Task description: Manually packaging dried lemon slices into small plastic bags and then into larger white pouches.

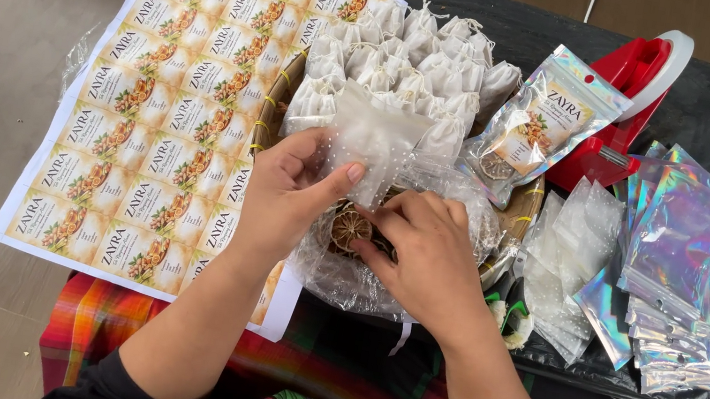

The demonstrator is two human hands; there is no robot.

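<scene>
My left hand point(289, 194) pinches a small clear plastic pouch point(371, 140) with white dots, holding it upright by its lower left edge. My right hand point(428, 249) is curled just below the pouch, fingertips touching a dried citrus slice point(348, 230) that lies on crinkled clear plastic point(342, 278). Behind the pouch, a woven basket point(274, 111) holds several small white drawstring tea bags point(415, 62).
A sheet of printed labels point(171, 104) lies to the left. A filled holographic pouch point(538, 124) leans by a red tape dispenser point(621, 109). Empty holographic pouches point(673, 259) and clear bags point(564, 261) are stacked at the right on the black table cover point(533, 33).
</scene>
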